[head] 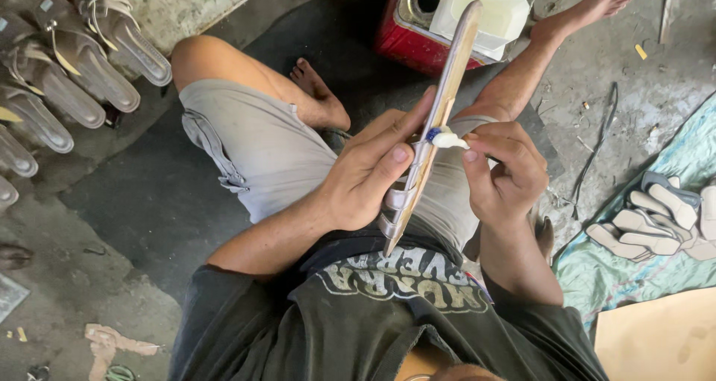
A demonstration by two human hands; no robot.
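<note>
Two bare hands work on one sandal [440, 120] held edge-on above the lap of a person sitting on the floor [112, 202]. The left hand [365, 176] grips the sandal from about nine o'clock, its fingers [391, 127] curled closed around the sole's middle, the thumb lying along the near edge and the pale straps showing just below the palm. The sandal runs on a slant from its lower end at about seven o'clock, near the dark shirt, up to its tip at one o'clock, where it crosses in front of a white tub [485, 12] that sits on a red can [418, 45]. The right hand [507, 172] lies at three o'clock of the sole, fingers folded narrow and pinched on a small white tube [451, 139] with a blue tip; that tip touches the sole's edge just beside the left thumb. The sole thus lies between the two sets of fingers, touched from both sides. At ten o'clock, well apart from the hands, a row of finished sandals [82, 53] lies side by side on the floor. At four o'clock, a stack of cut pale soles [656, 221] rests on a green cloth [619, 276], and a tan board [660, 336] lies near it at five o'clock.
</note>
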